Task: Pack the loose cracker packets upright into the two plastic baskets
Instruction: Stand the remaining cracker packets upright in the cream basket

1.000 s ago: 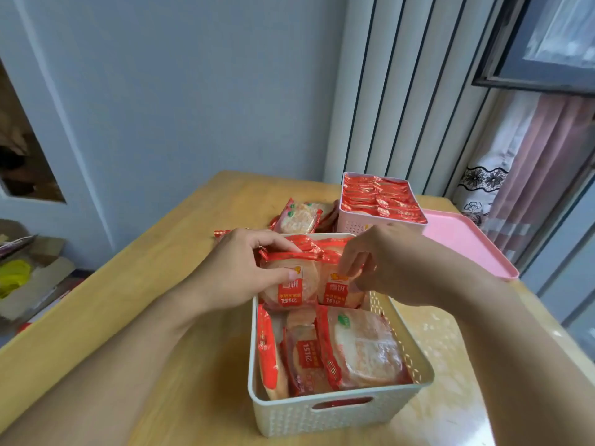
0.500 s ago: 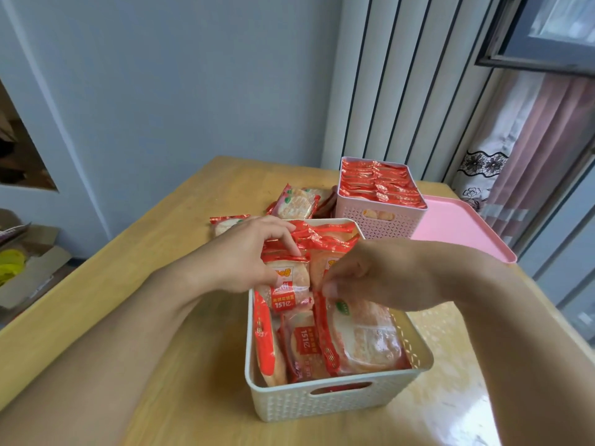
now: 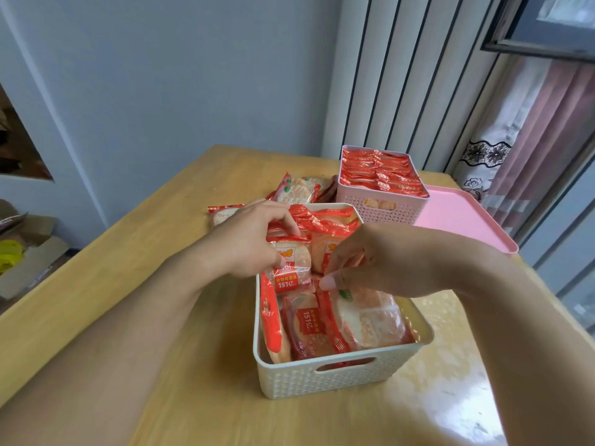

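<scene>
A cream plastic basket (image 3: 325, 379) stands in front of me with several red-and-clear cracker packets in it. My left hand (image 3: 248, 243) grips an upright packet (image 3: 291, 268) in the middle of the basket, thumb on its front. My right hand (image 3: 383, 262) pinches the top edge of a packet (image 3: 367, 317) lying flat in the near part of the basket. Behind stands a pink basket (image 3: 380, 207) filled with upright packets. Loose packets (image 3: 296, 191) lie on the table left of the pink basket.
A pink lid or tray (image 3: 463, 223) lies at the right of the pink basket, near the table's edge. The wooden table (image 3: 128, 284) meets a wall and a ribbed panel at the back. A cardboard box (image 3: 25, 252) sits on the floor at left.
My right hand has moved nearer and lower, from the upright packets to the flat packet at the front. My left hand keeps hold of the upright packet.
</scene>
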Demonstrator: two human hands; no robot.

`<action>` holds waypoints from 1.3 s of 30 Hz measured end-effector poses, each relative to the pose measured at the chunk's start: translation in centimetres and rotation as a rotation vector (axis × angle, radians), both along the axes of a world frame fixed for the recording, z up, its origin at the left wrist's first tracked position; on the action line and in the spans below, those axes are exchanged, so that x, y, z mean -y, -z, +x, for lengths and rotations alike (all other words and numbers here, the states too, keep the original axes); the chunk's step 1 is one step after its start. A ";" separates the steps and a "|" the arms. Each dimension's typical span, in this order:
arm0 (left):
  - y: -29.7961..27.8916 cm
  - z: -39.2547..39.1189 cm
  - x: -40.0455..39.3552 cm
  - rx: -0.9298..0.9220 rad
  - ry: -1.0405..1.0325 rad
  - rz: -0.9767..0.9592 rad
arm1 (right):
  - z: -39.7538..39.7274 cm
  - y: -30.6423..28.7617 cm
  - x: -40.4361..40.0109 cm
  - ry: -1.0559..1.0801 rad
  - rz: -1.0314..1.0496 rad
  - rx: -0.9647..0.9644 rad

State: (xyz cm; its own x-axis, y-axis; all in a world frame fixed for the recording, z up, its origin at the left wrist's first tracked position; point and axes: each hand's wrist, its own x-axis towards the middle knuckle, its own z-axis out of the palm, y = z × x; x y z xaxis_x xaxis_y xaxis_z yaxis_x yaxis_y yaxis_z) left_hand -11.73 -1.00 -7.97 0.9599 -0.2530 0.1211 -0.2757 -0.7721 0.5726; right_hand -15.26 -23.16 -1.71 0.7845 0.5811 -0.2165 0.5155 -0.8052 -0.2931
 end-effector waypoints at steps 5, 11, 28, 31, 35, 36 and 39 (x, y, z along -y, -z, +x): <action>1.5 0.0 -1.8 0.001 0.135 -0.191 | 0.0 -0.2 0.1 -0.042 0.092 0.051; 1.6 -0.9 -1.4 0.154 0.088 -0.515 | 0.9 -0.1 -0.1 0.102 0.532 0.266; 1.2 -1.1 -1.5 0.098 0.108 -0.675 | 1.4 0.6 -0.2 -0.050 0.734 0.475; 1.3 -0.9 -1.6 0.126 0.121 -0.664 | 1.9 0.6 -0.1 0.171 0.694 0.483; 1.2 -1.1 -1.3 0.154 0.133 -0.701 | 1.7 0.8 -0.2 0.156 0.553 0.342; 1.2 -1.1 -1.2 0.177 0.116 -0.731 | 1.6 0.8 -0.4 0.144 0.524 0.353; 1.2 -1.3 -0.9 0.191 0.090 -0.815 | 1.0 1.0 -1.2 0.227 0.481 0.386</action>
State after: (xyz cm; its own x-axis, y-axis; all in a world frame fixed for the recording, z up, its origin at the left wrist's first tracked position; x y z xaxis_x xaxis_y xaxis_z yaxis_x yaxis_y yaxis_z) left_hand -13.07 -0.11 -9.16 0.8846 -0.0909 0.4575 -0.4654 -0.1074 0.8786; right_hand -14.28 -21.96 -2.69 0.8683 0.3540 0.3474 0.4886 -0.7315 -0.4756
